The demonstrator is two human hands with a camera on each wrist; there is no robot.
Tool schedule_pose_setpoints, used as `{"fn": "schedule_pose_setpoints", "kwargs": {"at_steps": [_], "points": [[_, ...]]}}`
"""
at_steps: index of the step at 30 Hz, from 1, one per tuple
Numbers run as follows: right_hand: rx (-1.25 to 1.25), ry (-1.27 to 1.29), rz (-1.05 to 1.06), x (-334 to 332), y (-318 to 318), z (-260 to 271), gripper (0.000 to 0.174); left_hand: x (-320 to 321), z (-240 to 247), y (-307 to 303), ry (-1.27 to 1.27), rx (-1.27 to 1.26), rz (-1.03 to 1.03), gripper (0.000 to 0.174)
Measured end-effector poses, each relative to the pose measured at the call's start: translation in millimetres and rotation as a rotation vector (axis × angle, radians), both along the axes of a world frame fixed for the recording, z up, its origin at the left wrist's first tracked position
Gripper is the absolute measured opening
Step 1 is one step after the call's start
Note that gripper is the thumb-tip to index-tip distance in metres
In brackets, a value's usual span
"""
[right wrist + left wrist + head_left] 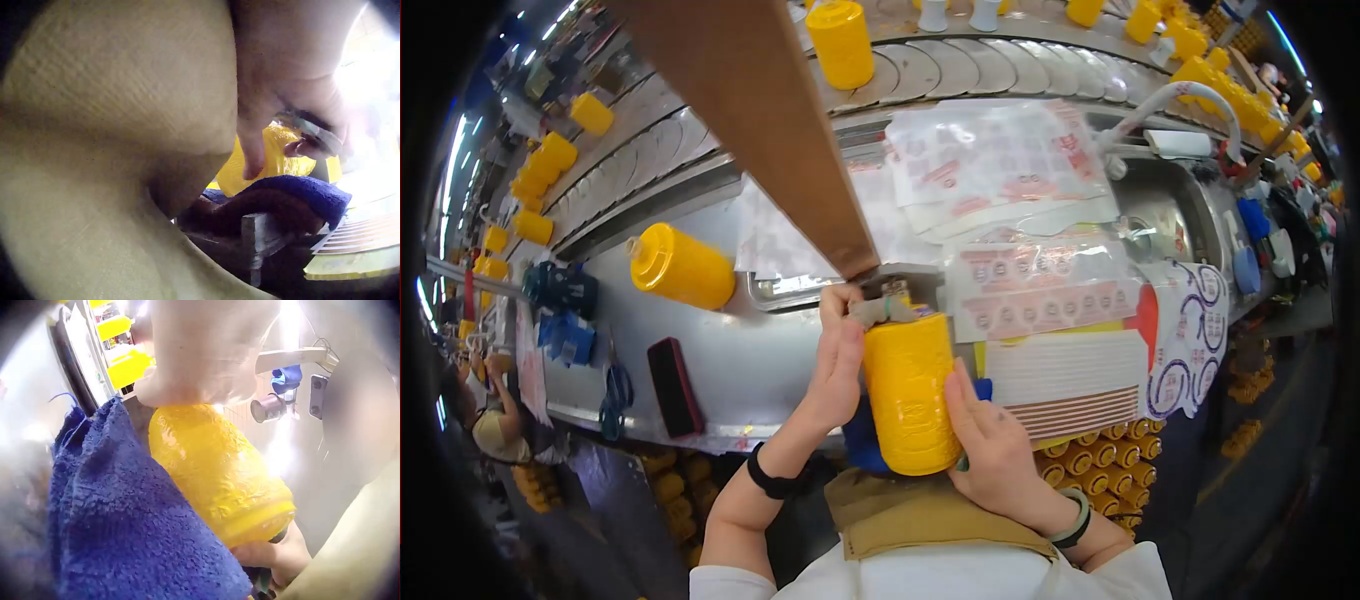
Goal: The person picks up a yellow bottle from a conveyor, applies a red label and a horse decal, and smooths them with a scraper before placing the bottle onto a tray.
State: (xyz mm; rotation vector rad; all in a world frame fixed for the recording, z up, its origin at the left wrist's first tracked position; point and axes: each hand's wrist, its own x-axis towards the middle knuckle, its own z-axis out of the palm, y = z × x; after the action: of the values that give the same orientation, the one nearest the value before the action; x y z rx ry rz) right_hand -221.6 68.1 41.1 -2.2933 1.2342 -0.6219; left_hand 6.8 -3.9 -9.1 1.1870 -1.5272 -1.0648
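Note:
A yellow cylinder [912, 400] with a raised pattern lies between the two hands, its narrow end towards the wooden beam. The left hand [832, 375] grips that end, where a greyish wrap [882, 310] sits round the neck. Along the cylinder's right side the right hand [998, 450] holds it near the wide end, thumb against the wall. The right wrist view shows a thin grey-green strip [312, 131] at the right hand's curled fingers; what it is, I cannot tell. Blue cloth [131, 512] lies beside the cylinder [219, 478] in the left wrist view.
A wooden beam [770, 120] slants down to the work spot. Another yellow cylinder [682, 266], a phone [674, 388] and blue scissors [615, 395] are on the left. Printed sheets [1040, 285] lie to the right, before a sink [1215, 215]. Behind runs a plate conveyor [960, 68].

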Motion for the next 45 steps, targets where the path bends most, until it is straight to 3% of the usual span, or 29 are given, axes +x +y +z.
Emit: {"fn": "schedule_pose_setpoints", "kwargs": {"at_steps": [1, 2, 4, 6, 9, 12, 13, 16, 17, 20, 21, 22, 23, 26, 30, 34, 37, 42, 45], "points": [[0.010, -0.023, -0.008, -1.5, 0.1, -0.9, 0.095, -4.6, 15.4, -0.7, -0.084, -0.004, 0.001, 0.074], [0.001, -0.001, -0.033, -2.4, -0.2, 0.9, 0.095, -7.3, 25.5, -3.6, -0.105, -0.053, -0.038, 0.055], [0.032, -0.043, 0.004, -3.3, -2.2, 4.4, 0.098, -14.4, 14.5, -2.2, -0.019, -0.047, 0.062, 0.054], [0.019, -0.019, -0.001, -10.3, -3.7, 3.9, 0.100, -6.9, 15.5, -4.1, -0.110, -0.119, -0.045, 0.053], [0.097, -0.025, 0.078, -23.9, -13.8, 9.2, 0.097, -7.6, 19.4, 8.4, -0.011, -0.144, 0.163, 0.064], [0.249, -0.157, 0.147, -52.9, -34.6, 13.8, 0.074, -2.9, 22.0, 28.7, -0.023, -0.097, 0.253, 0.061], [0.194, -0.160, 0.081, -60.7, -42.7, 15.1, 0.057, 1.4, 14.2, 35.2, 0.032, -0.106, 0.228, 0.063], [0.114, -0.004, -0.261, -103.2, -80.2, 12.9, 0.030, -0.7, 17.1, 62.2, -0.029, -0.058, 0.180, 0.067], [0.023, 0.066, -0.383, -119.7, -93.9, 7.8, 0.022, -1.8, 15.4, 69.9, -0.015, -0.029, 0.179, 0.086], [-0.074, 0.186, -0.466, -149.1, -122.6, 11.3, 0.018, -8.1, 10.9, 91.0, 0.020, -0.015, 0.145, 0.100], [-0.064, 0.104, -0.431, -151.2, -129.3, 7.3, 0.016, -5.7, 2.3, 97.3, 0.066, 0.011, 0.101, 0.120], [-0.050, 0.018, -0.397, -152.6, -134.6, 0.6, 0.015, -8.7, -1.4, 100.1, 0.062, 0.017, 0.110, 0.120], [-0.173, 0.124, -0.327, -155.9, -139.5, -10.0, 0.016, -15.0, -3.1, 102.7, 0.087, -0.017, 0.070, 0.124], [-0.076, 0.212, -0.354, -145.1, -141.2, -18.8, 0.021, -29.9, -0.1, 109.1, -0.006, -0.011, 0.088, 0.139], [-0.090, 0.395, -0.320, -148.4, -142.2, -36.4, 0.027, -39.0, 0.7, 99.5, -0.022, -0.018, 0.147, 0.133], [-0.068, 0.422, -0.342, -143.5, -129.0, -25.0, 0.024, -35.2, 6.4, 100.7, -0.113, -0.033, 0.181, 0.126], [-0.016, 0.170, -0.382, -122.7, -96.9, -1.4, 0.014, -39.7, 8.7, 104.5, -0.131, -0.112, 0.216, 0.117], [0.217, 0.222, -0.355, -98.1, -27.3, -10.0, 0.018, -44.3, 20.6, 103.3, -0.391, -0.332, 0.243, 0.104], [0.232, 0.289, -0.417, -82.9, -10.9, -26.5, 0.020, -43.6, 11.8, 105.8, -0.324, -0.295, 0.235, 0.103]]}}
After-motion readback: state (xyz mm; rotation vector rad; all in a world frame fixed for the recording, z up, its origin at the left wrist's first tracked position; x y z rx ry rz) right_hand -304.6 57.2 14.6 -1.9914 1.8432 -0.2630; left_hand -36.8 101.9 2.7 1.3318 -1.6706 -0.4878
